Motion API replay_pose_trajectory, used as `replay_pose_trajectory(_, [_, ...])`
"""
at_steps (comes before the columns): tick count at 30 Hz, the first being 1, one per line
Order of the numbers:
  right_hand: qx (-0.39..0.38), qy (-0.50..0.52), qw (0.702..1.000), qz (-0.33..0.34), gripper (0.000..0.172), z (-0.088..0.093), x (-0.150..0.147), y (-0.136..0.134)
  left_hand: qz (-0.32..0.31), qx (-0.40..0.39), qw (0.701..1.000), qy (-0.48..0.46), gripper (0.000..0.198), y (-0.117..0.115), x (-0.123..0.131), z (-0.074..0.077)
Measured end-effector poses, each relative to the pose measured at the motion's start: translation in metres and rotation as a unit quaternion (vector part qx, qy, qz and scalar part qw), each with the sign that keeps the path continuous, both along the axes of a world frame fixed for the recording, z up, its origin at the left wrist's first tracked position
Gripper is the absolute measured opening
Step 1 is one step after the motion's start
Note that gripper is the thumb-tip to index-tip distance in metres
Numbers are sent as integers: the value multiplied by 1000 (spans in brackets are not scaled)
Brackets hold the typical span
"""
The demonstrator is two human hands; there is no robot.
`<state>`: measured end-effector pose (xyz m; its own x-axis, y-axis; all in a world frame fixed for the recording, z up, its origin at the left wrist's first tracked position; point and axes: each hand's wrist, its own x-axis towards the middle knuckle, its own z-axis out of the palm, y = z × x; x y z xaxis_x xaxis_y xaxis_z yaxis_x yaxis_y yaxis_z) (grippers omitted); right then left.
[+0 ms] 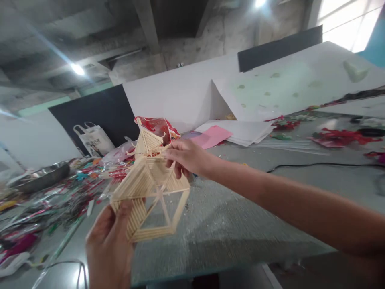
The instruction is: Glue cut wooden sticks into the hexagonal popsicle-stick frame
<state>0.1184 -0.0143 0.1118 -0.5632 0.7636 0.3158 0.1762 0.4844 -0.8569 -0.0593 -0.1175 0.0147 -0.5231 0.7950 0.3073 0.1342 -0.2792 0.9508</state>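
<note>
My left hand (112, 237) grips the near left edge of a hexagonal frame (180, 200) made of pale wooden sticks, thumb on top. The frame is tilted toward me. Rows of sticks fill several of its triangular sections, while others towards the lower right are open between the spokes. Over the frame's far right part is my right hand (185, 156), its thumb and forefinger pinched together; what they hold, if anything, is too small to make out. Just behind stands a small pavilion-like roof (148, 142) of the same sticks, with upturned corners.
Wrapped craft materials litter the table (228, 216) on the left, beside a metal bowl (45, 176) and a white tote bag (96, 138). Behind are a red plastic bag (159, 126), pink paper (212, 136) and white sheets (255, 130). A black cable (319, 163) runs along the right.
</note>
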Motion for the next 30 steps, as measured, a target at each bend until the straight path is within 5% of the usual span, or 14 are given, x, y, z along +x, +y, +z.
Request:
replay_pose_trajectory(3, [236,-49,966,-94,14,-10,13,-7,-40,-41,976,-212,29,11,0,2])
replay_pose_trajectory(7, [390,-98,911,-97,14,-46,30,-16,-46,-100,952,-287,23,16,15,-13])
replay_pose_trajectory(13, [419,-246,874,-2,22,-95,30,-23,-90,-160,922,-340,23,14,32,-35])
replay_pose_trajectory(18, [382,-293,876,44,22,-121,16,-14,-139,-172,919,-326,31,10,27,-48])
replay_pose_trajectory(30, [439,-337,825,111,17,-129,-2,-14,-175,-169,923,-299,42,8,21,-52])
